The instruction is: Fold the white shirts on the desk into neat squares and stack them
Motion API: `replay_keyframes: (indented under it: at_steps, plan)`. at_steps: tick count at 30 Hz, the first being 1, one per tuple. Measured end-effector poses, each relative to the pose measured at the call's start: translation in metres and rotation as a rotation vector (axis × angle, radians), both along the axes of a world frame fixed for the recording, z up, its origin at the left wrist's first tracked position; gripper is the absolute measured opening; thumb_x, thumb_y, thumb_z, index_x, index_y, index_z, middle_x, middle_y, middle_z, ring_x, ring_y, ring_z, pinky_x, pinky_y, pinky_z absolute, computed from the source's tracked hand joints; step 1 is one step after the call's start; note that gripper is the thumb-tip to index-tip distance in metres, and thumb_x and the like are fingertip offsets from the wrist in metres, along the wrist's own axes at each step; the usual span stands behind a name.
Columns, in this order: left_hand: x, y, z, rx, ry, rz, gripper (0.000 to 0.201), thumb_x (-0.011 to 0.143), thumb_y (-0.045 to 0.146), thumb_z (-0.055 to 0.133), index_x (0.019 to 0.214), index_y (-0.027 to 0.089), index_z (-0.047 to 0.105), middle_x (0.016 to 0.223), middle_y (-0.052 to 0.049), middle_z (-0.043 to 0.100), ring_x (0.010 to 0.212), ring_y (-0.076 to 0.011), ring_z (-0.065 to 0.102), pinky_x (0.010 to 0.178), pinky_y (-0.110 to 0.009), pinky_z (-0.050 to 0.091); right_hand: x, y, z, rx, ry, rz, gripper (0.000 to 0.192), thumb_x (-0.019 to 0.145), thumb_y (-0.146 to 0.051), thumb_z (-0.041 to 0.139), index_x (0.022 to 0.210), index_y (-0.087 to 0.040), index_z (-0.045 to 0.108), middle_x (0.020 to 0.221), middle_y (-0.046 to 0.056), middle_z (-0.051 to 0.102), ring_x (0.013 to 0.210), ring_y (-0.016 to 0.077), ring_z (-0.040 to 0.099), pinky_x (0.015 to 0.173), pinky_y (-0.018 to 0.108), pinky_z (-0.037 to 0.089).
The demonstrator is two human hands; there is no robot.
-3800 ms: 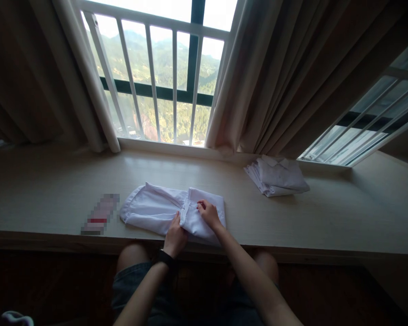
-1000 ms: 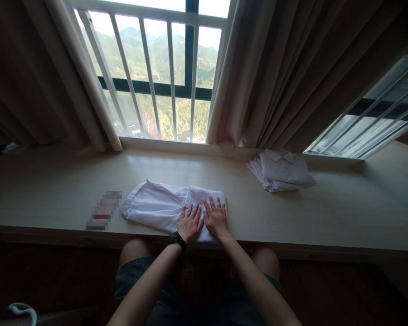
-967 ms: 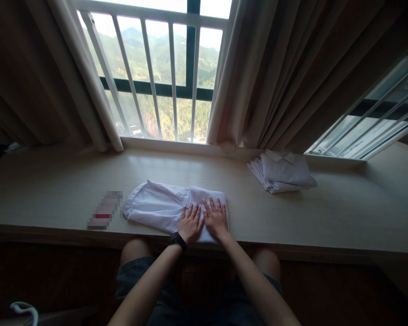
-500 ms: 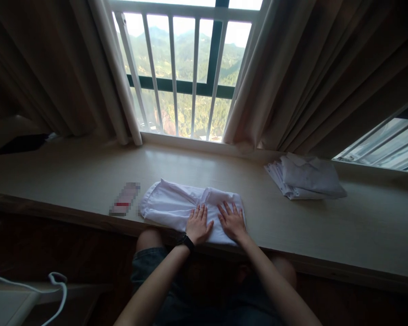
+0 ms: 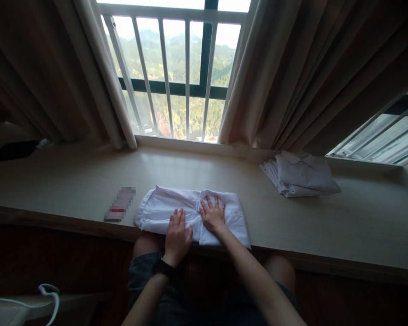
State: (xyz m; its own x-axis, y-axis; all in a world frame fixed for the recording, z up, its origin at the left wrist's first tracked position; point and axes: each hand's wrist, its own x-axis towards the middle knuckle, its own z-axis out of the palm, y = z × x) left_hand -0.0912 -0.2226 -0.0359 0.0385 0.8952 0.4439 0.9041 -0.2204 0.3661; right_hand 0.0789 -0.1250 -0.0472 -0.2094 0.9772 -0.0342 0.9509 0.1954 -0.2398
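A partly folded white shirt [image 5: 231,217] lies flat along the front edge of the wooden counter, its rounded end to the left and a folded-over layer on the right. My right hand [image 5: 213,216] rests on the middle of it, fingers spread on the fold. To its left, my left hand [image 5: 177,235], with a black watch on the wrist, is on or just above the near part of the cloth, fingers extended. Neither hand grips anything.
A stack of folded white shirts [image 5: 304,174] sits at the right on the counter [image 5: 292,226]. A blurred-out flat object [image 5: 120,204] lies left of the shirt. Behind are curtains [image 5: 282,77] and a barred window [image 5: 177,81]. A white cable [image 5: 49,294] hangs at lower left.
My right hand has slid left to the middle of the shirt. My left hand has moved left and nearer to me. The view has shifted slightly.
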Motion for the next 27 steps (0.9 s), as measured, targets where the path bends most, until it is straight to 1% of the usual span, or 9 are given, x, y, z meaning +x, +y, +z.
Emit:
replay_keyframes:
  at_steps: [4,6,8,11,15,18,22,24,27]
  plan:
    - [-0.074,-0.021,0.009,0.073,-0.344,0.471,0.062,0.088,0.035,0.062,0.143,0.011,0.045,0.153,-0.021,0.04,0.147,-0.036,0.031,0.122,-0.052,0.026,0.003,-0.001,-0.003,0.013,0.021,0.002,0.057,0.101,-0.057,0.023,0.156,-0.041,0.028,0.167,-0.005,0.013,0.153,0.0374,0.0,0.114,0.07,0.004]
    - [-0.105,-0.022,0.006,-0.008,-0.656,0.679,0.059,0.082,0.033,0.071,0.134,0.013,0.051,0.142,-0.02,0.05,0.138,-0.0349,0.044,0.118,-0.052,0.034,0.004,-0.001,-0.003,0.034,0.023,-0.004,0.058,0.102,-0.057,0.021,0.157,-0.04,0.025,0.167,-0.005,0.011,0.153,0.0358,-0.002,0.115,0.069,0.004]
    - [-0.129,-0.019,0.004,-0.11,-1.056,0.764,0.048,0.081,0.025,0.074,0.123,0.015,0.054,0.122,-0.015,0.063,0.118,-0.0278,0.061,0.108,-0.046,0.047,0.004,-0.001,-0.003,0.03,0.017,0.0,0.058,0.102,-0.057,0.02,0.157,-0.04,0.025,0.167,-0.004,0.012,0.153,0.0344,-0.001,0.115,0.068,0.003]
    - [-0.15,-0.012,0.01,-0.235,-1.506,0.696,0.029,0.082,0.012,0.073,0.105,0.014,0.055,0.092,-0.007,0.069,0.083,-0.0175,0.071,0.085,-0.035,0.059,0.003,0.0,-0.003,-0.002,0.012,0.015,0.057,0.101,-0.057,0.021,0.155,-0.04,0.031,0.166,-0.003,0.016,0.153,0.0341,0.003,0.115,0.068,0.002]
    - [-0.159,-0.009,0.026,-0.423,-1.687,0.565,0.019,0.08,0.006,0.071,0.091,0.011,0.057,0.082,-0.009,0.07,0.073,-0.0191,0.071,0.067,-0.031,0.062,0.003,0.0,-0.004,0.009,0.016,0.022,0.057,0.101,-0.059,0.022,0.154,-0.043,0.031,0.166,-0.004,0.017,0.153,0.0345,0.003,0.115,0.068,0.001]
    - [-0.155,-0.007,0.031,-0.469,-1.724,0.533,0.019,0.077,0.006,0.074,0.09,0.01,0.06,0.081,-0.008,0.07,0.068,-0.0165,0.07,0.06,-0.026,0.061,0.004,0.0,-0.004,0.015,0.031,0.031,0.056,0.1,-0.062,0.022,0.152,-0.046,0.033,0.166,-0.006,0.016,0.153,0.0353,0.003,0.114,0.069,0.0]
    - [-0.141,-0.001,0.033,-0.555,-1.653,0.511,0.023,0.075,0.012,0.077,0.094,0.012,0.063,0.082,-0.007,0.07,0.066,-0.0156,0.068,0.057,-0.025,0.058,0.005,-0.001,-0.003,0.016,0.045,0.031,0.056,0.1,-0.063,0.021,0.151,-0.046,0.037,0.165,-0.006,0.021,0.153,0.0345,0.003,0.114,0.069,0.0]
    - [-0.131,0.004,0.038,-0.518,-1.592,0.491,0.024,0.073,0.012,0.075,0.094,0.013,0.064,0.083,-0.006,0.07,0.069,-0.0155,0.068,0.06,-0.026,0.058,0.005,-0.001,-0.003,0.023,0.058,0.025,0.055,0.1,-0.062,0.021,0.15,-0.046,0.039,0.165,-0.006,0.022,0.153,0.0341,0.003,0.115,0.068,0.0]
    - [-0.115,0.012,0.053,-0.358,-1.522,0.444,0.024,0.066,0.014,0.072,0.087,0.016,0.061,0.077,-0.001,0.065,0.065,-0.0132,0.063,0.058,-0.024,0.054,0.006,-0.002,-0.003,0.044,0.074,0.002,0.056,0.1,-0.061,0.024,0.152,-0.043,0.038,0.165,-0.005,0.02,0.153,0.0333,0.003,0.116,0.065,0.002]
